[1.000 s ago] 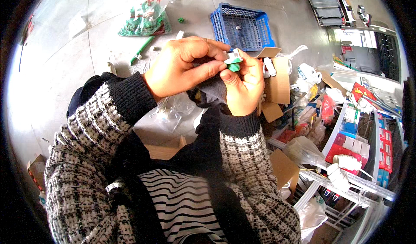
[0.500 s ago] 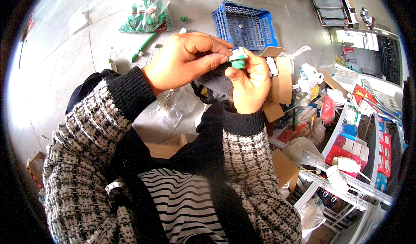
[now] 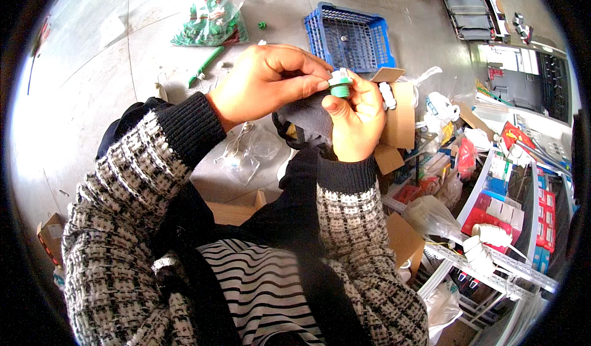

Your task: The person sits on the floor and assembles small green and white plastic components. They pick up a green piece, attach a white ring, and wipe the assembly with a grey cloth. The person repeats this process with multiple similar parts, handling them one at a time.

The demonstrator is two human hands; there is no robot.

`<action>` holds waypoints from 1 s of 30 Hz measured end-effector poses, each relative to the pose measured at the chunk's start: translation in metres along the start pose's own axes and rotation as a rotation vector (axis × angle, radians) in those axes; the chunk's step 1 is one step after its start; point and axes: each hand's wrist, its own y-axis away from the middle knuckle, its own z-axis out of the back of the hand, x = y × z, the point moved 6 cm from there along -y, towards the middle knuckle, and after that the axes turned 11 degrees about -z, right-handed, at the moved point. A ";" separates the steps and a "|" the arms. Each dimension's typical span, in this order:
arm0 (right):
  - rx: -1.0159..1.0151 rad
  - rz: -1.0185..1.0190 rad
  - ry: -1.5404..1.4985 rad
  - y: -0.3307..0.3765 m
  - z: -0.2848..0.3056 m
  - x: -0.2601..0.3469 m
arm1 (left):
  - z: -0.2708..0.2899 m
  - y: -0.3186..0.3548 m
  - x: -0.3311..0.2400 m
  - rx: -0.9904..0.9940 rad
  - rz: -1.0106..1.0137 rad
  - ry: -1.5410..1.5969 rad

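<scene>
A small green threaded plug (image 3: 340,91) with a whitish top is held up between my two hands, above my lap. My right hand (image 3: 359,123) is closed round its right side, thumb in front and fingers behind. The thumb and forefinger of my left hand (image 3: 261,81) pinch together at the plug's left edge. There, a thin dark ring (image 3: 333,86) seems to run round the plug under its top; the fingertips partly cover it. A dark grey cloth item (image 3: 308,121) lies below the hands, near my knees.
A blue plastic crate (image 3: 351,38) stands on the floor ahead, beside a clear bag of green fittings (image 3: 212,26). A green pipe (image 3: 206,66) lies left of it. On the right are an open cardboard box (image 3: 400,115) and a white rack (image 3: 492,272) crowded with boxes and bags.
Both hands keep their hold on the plug. The left hand has shifted very slightly to the right, and the view has moved a little.
</scene>
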 end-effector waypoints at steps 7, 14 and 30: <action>-0.002 -0.039 0.031 0.002 0.003 0.001 | -0.001 -0.001 -0.002 -0.014 -0.041 0.043; 0.001 -0.036 -0.019 0.003 0.001 -0.001 | 0.000 -0.001 -0.008 -0.004 -0.112 -0.031; -0.023 0.088 0.222 0.005 -0.003 0.005 | 0.001 0.002 -0.006 0.015 -0.024 -0.018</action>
